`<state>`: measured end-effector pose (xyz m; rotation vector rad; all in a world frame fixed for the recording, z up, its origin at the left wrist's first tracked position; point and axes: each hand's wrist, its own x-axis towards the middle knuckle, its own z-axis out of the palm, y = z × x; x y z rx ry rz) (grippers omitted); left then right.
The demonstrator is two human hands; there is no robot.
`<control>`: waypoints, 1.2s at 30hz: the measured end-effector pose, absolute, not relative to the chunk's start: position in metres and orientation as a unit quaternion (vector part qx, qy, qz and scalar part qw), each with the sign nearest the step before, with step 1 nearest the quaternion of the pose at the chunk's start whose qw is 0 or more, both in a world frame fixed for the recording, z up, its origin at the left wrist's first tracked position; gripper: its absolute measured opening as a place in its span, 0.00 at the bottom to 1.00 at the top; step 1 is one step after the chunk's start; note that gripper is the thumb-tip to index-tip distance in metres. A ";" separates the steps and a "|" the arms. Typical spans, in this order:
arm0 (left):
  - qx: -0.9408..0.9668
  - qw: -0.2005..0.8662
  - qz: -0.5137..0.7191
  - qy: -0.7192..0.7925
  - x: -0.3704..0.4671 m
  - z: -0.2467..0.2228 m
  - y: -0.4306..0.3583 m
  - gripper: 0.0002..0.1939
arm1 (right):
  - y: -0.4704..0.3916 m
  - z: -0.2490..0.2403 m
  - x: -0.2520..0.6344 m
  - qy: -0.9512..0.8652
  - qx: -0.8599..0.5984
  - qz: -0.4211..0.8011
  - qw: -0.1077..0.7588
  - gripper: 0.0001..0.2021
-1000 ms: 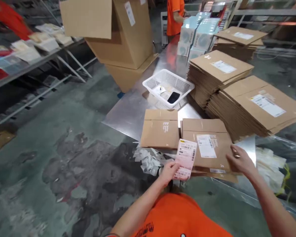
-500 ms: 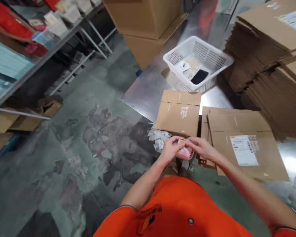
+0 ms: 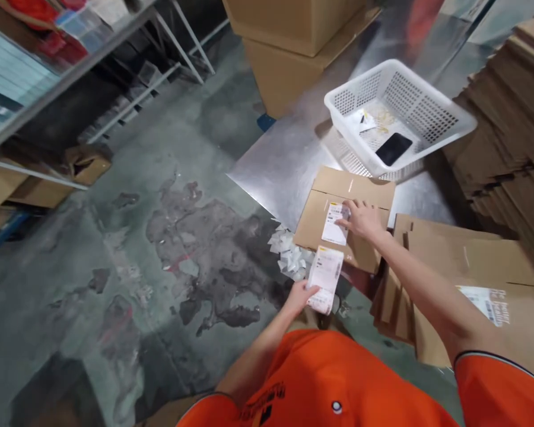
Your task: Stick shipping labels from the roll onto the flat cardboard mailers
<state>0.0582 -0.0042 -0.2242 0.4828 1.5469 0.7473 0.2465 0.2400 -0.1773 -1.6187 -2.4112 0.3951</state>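
Note:
My left hand (image 3: 297, 298) is closed on a roll of printed shipping labels (image 3: 326, 270), held low in front of my body with its loose end reaching up to the carton's near edge. My right hand (image 3: 362, 218) lies open on a flat cardboard carton (image 3: 323, 184), fingers spread. Its fingertips touch the edge of a white shipping label (image 3: 335, 224) that sits on the carton's face. Part of the label and some of the carton are covered by the hand.
A white plastic basket (image 3: 398, 77) with a black phone (image 3: 394, 149) stands on the metal table (image 3: 267, 169). Folded cartons, one labelled (image 3: 511, 261), lie right. Crumpled backing paper (image 3: 289, 252) hangs by the table edge. Large boxes (image 3: 289, 77) stand behind; stacked cardboard (image 3: 516, 118) rises far right.
My right hand has moved from the label roll up onto the carton, where a label now lies on the bare face. The left hand keeps the roll and has dropped lower.

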 end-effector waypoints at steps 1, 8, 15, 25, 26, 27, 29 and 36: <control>0.203 0.631 0.316 0.679 0.052 -0.227 -0.016 0.22 | 0.243 -0.178 0.245 -0.815 -0.561 0.112 0.097 0.31; 0.196 0.518 0.415 0.722 0.012 -0.203 -0.007 0.23 | 0.206 -0.198 0.199 -0.849 -0.494 0.130 0.134 0.29; 0.334 0.473 0.410 0.705 -0.004 -0.193 0.073 0.18 | 0.117 -0.200 0.224 -0.875 -0.451 0.131 0.119 0.27; 0.314 0.449 0.427 0.719 -0.013 -0.166 0.067 0.22 | 0.095 -0.149 0.254 -0.657 -0.692 0.214 0.210 0.26; 0.298 0.454 0.436 0.718 -0.007 -0.160 0.059 0.23 | 0.090 -0.141 0.261 -0.647 -0.686 0.219 0.252 0.26; 0.293 0.467 0.440 0.709 0.003 -0.155 0.050 0.24 | 0.082 -0.135 0.275 -0.637 -0.679 0.219 0.291 0.27; 0.302 0.518 0.431 0.674 0.036 -0.147 0.030 0.24 | 0.061 -0.127 0.323 -0.622 -0.677 0.196 0.341 0.28; 0.329 0.741 0.283 0.513 0.194 -0.152 -0.016 0.24 | -0.037 -0.155 0.524 -0.584 -0.768 0.140 0.224 0.35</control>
